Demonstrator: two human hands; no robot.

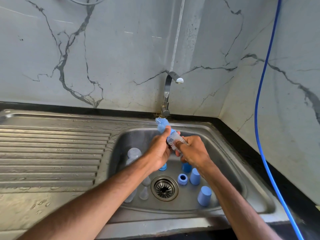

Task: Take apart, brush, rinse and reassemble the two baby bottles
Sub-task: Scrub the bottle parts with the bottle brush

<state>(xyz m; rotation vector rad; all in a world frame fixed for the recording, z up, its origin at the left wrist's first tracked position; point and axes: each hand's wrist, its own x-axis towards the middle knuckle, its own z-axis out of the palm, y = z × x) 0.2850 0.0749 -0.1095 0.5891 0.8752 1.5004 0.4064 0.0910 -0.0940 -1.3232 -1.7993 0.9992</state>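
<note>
Gripping a bottle brush [174,138] in both hands over the sink [230,153]. Curls the left hand [158,150] round the far part of the brush, thumb lying against the blue sponge tip that pokes out up and away from the fist. Closes the right hand [194,151] on the near part, fingers wrapped over the white bristles, forefinger laid across them; cannot tell whether any small part sits hidden between the palms. Holds both fists close together, raised clear of the basin floor.

Straight beneath the grip, on the basin floor: two blue pieces [186,168], half hidden by the wrists and too covered to name. Nearer than the grip and slightly right: a blue collar ring [182,179], opening upward, just beside the drain [164,187], and two blue caps [195,176] standing apart from each other under the right forearm. Left of the grip: a clear bottle [133,154] lying against the basin's left wall. Nearer and lower on that side: a second clear bottle [131,195], partly under the left forearm, with two clear teats [144,194] between it and the drain.

Beyond the grip: the tap [168,94], spout turned right. Far left: the ribbed draining board [52,149], spotted with drops. Far right: a blue hose [263,118] hanging down the marbled wall [121,58].
</note>
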